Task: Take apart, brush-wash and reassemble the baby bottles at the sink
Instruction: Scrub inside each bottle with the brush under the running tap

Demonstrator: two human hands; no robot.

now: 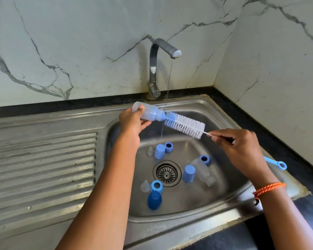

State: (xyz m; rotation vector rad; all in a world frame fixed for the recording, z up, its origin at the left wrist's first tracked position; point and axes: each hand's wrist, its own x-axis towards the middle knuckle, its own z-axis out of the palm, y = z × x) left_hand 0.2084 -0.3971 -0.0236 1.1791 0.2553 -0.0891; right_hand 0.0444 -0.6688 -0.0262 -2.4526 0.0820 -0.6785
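Observation:
My left hand grips a clear baby bottle held sideways over the sink, its mouth pointing right. My right hand pinches the wire stem of a white and blue bottle brush, whose blue tip is inside the bottle's mouth. A thin stream of water falls from the tap onto the bottle's neck. In the basin lie a second clear bottle, blue caps, blue collar rings and clear teats.
The drain strainer sits in the middle of the basin. A ribbed steel drainboard extends to the left. The brush's light blue handle end shows behind my right wrist, over the sink's right rim. Marble walls close off the back and right.

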